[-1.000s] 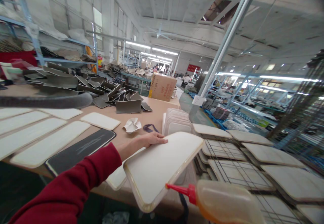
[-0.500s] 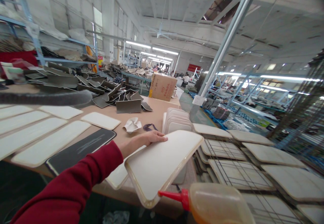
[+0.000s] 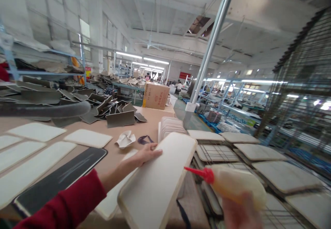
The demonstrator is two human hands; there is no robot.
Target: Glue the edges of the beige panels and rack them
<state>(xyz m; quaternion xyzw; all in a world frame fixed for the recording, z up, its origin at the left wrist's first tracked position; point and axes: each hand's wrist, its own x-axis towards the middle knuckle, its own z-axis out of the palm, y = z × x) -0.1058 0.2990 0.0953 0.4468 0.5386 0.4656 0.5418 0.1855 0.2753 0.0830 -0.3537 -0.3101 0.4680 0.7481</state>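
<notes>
My left hand [image 3: 148, 154], in a red sleeve, grips the upper left edge of a white panel [image 3: 157, 177] with rounded corners and a yellowish rim. The panel is tilted above the table. In my right hand [image 3: 241, 210], partly blurred, is a squeeze bottle [image 3: 238, 184] of amber liquid with a red nozzle. The nozzle tip points left, close to the panel's right edge; I cannot tell whether it touches. Beneath the held panel lies another white panel [image 3: 113, 194]. A dark panel [image 3: 62, 180] with pale streaks lies to the left.
Several white panels [image 3: 36, 131] lie at the left. Behind them are a pile of grey folded pieces [image 3: 120, 117], crumpled paper [image 3: 125, 139] and a carton [image 3: 156, 96]. A row of upright panels [image 3: 170, 127] stands ahead. Wire racks at the right bear more panels [image 3: 261, 152].
The squeeze bottle has risen along the panel's right edge, and my right hand has come into view. The held panel has turned steeper, with my left hand still on it. My view has shifted.
</notes>
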